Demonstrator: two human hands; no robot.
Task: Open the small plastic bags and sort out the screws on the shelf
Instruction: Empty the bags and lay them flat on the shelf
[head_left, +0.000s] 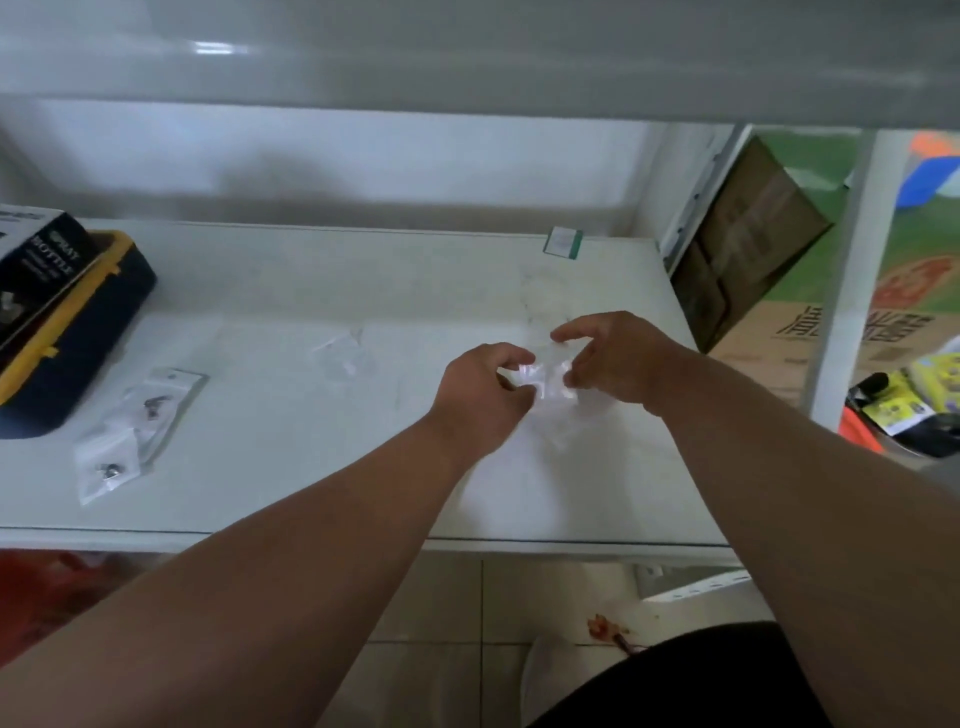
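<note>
Over the right half of the white shelf (291, 467), my left hand (480, 397) and my right hand (618, 358) pinch a small clear plastic bag (545, 376) between them, one on each side. The view is blurred, so I cannot tell what the bag holds. At the left of the shelf lie two small clear bags (132, 431) with dark screws inside. A crumpled clear bag (343, 353) lies in the middle of the shelf, apart from my hands.
A dark case with yellow trim (78, 332) sits at the far left, a black box (36, 265) leaning on it. A small green-edged packet (562, 242) lies at the back right. Cardboard boxes (748, 234) stand right of the shelf post (852, 270).
</note>
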